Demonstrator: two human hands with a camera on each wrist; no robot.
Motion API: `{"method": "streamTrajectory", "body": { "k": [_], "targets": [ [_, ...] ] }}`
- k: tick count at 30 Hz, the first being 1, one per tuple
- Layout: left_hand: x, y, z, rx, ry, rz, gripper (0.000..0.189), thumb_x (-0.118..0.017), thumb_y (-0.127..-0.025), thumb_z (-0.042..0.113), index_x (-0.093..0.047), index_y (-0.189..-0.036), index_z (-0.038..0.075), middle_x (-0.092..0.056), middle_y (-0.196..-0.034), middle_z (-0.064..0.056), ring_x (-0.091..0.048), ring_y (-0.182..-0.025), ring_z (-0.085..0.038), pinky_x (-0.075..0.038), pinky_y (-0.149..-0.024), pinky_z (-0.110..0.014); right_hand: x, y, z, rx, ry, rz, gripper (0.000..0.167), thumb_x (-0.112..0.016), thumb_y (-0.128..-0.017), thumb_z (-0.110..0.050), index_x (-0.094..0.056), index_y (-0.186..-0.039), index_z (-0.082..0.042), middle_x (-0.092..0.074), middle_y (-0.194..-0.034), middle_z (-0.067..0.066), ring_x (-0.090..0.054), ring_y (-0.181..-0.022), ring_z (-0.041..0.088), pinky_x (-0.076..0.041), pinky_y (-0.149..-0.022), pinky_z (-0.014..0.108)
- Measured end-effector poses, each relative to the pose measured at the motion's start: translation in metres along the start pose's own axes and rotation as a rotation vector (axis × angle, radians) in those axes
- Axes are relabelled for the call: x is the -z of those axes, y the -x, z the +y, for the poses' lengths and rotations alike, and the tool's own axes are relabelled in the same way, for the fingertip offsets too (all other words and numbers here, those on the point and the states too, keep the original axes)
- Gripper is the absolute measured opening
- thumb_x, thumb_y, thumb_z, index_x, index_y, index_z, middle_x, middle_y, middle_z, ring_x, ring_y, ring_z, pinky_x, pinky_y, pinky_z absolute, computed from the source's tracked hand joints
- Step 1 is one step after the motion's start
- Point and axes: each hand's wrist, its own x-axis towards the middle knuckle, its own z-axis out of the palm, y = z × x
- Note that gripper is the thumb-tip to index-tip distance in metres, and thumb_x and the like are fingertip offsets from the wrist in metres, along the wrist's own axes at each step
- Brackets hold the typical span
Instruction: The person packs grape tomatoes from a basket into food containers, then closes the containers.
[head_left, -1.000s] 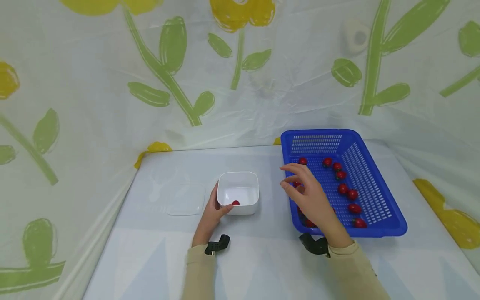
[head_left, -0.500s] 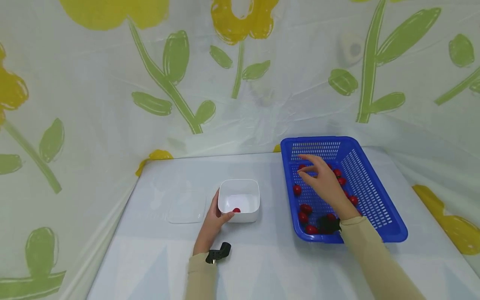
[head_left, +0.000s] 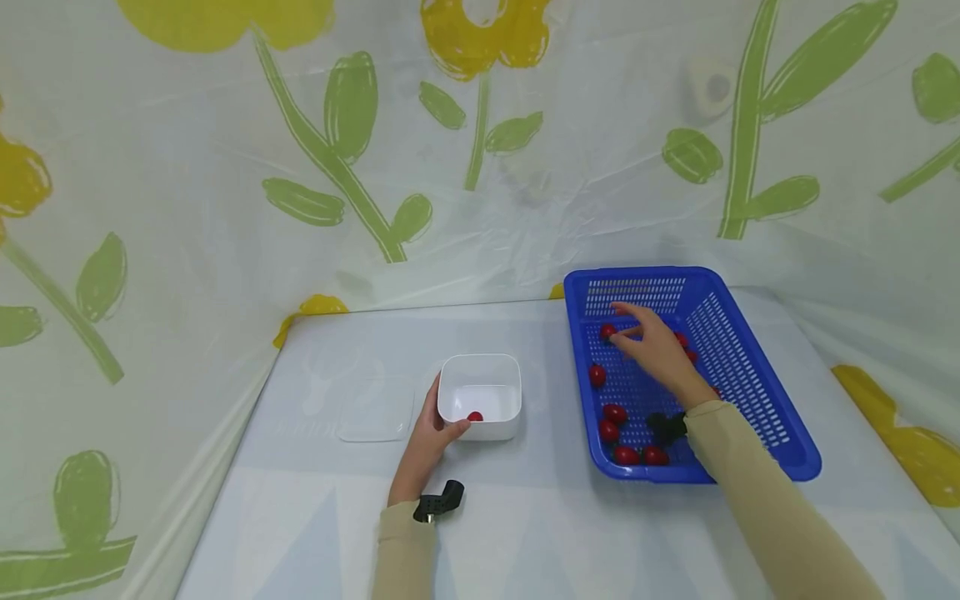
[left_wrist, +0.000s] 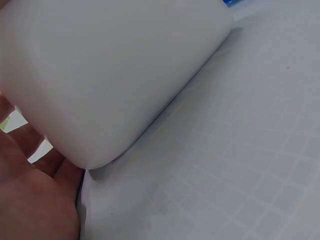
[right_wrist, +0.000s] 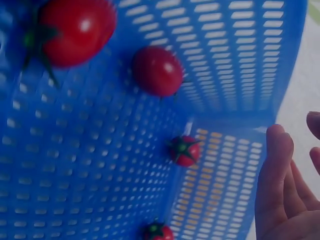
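My left hand (head_left: 429, 440) holds a small white square container (head_left: 491, 431) at its left side, the thumb on the front near the rim. A single cherry tomato (head_left: 475, 416) lies inside. In the left wrist view the container's smooth wall (left_wrist: 115, 80) fills the upper left, fingers (left_wrist: 35, 145) reaching round behind it. My right hand (head_left: 658, 350) hovers over the blue perforated basket (head_left: 759, 379), thumb and fingers apart with nothing between them. Several cherry tomatoes (head_left: 597, 376) with green calyxes lie in the basket, some hidden by the hand. One tomato (head_left: 607, 332) appears right by the fingertips.
A clear, flat lid (head_left: 375, 410) lies on the white-covered table (head_left: 517, 533), left of the container. Behind the table hangs a white curtain (head_left: 202, 167) with yellow flowers and green leaves. Black wrist cameras (head_left: 441, 502) are strapped to both wrists.
My right hand has moved right and away from me, from the basket's left edge to over its inside, uncovering the near-left tomatoes. My left hand keeps its grip on the container.
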Motion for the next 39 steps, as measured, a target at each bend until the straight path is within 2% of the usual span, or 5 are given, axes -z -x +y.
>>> {"method": "streamTrajectory", "body": {
  "k": [13,20,29,34,39],
  "targets": [
    [0.0,0.001,-0.002,0.014,0.0,0.003,0.081,-0.066,-0.08,0.016,-0.016,-0.14,0.036,-0.024,-0.142,0.01,-0.028,-0.127,-0.016,-0.027,-0.102,-0.038,0.001,-0.024,0.025,-0.156,0.044,-0.133,0.061,-0.053,-0.088,-0.015,-0.023,-0.14,-0.006,-0.03,-0.137,0.022,-0.053,-0.099,0.038,-0.049,-0.076,0.045],
    [0.0,0.0,-0.001,0.005,0.008,-0.002,0.082,-0.066,-0.08,0.014,-0.015,-0.141,0.034,-0.023,-0.142,0.009,-0.026,-0.128,-0.015,-0.021,-0.104,-0.038,-0.006,-0.036,0.039,-0.238,0.097,-0.213,0.063,-0.054,-0.088,-0.017,-0.021,-0.141,-0.007,-0.027,-0.138,0.024,-0.056,-0.094,0.036,-0.047,-0.078,0.046],
    [-0.003,0.003,0.014,0.016,0.011,-0.014,0.083,-0.063,-0.081,0.008,-0.011,-0.144,0.022,-0.019,-0.146,-0.003,-0.022,-0.131,-0.024,-0.019,-0.105,-0.042,-0.013,-0.036,0.038,-0.128,0.191,-0.362,0.064,-0.052,-0.089,-0.023,-0.023,-0.138,0.005,-0.009,-0.14,0.03,-0.036,-0.116,0.047,-0.038,-0.089,0.052],
    [-0.005,0.005,0.021,0.025,-0.013,-0.007,0.083,-0.063,-0.082,0.01,-0.01,-0.144,0.02,-0.018,-0.146,-0.004,-0.021,-0.131,-0.023,-0.019,-0.105,-0.041,-0.014,-0.036,0.033,-0.056,0.341,-0.302,0.052,-0.053,-0.087,-0.016,-0.037,-0.131,0.008,-0.03,-0.134,0.03,-0.031,-0.12,0.046,-0.026,-0.097,0.056],
    [-0.002,0.003,0.012,0.018,-0.001,-0.004,0.082,-0.064,-0.082,0.01,-0.011,-0.144,0.023,-0.02,-0.145,-0.001,-0.022,-0.13,-0.022,-0.021,-0.104,-0.041,-0.013,-0.035,0.034,-0.038,0.406,-0.246,0.037,-0.055,-0.085,-0.006,-0.051,-0.12,0.006,-0.051,-0.116,0.025,-0.047,-0.108,0.039,-0.035,-0.092,0.052]
  ]
}}
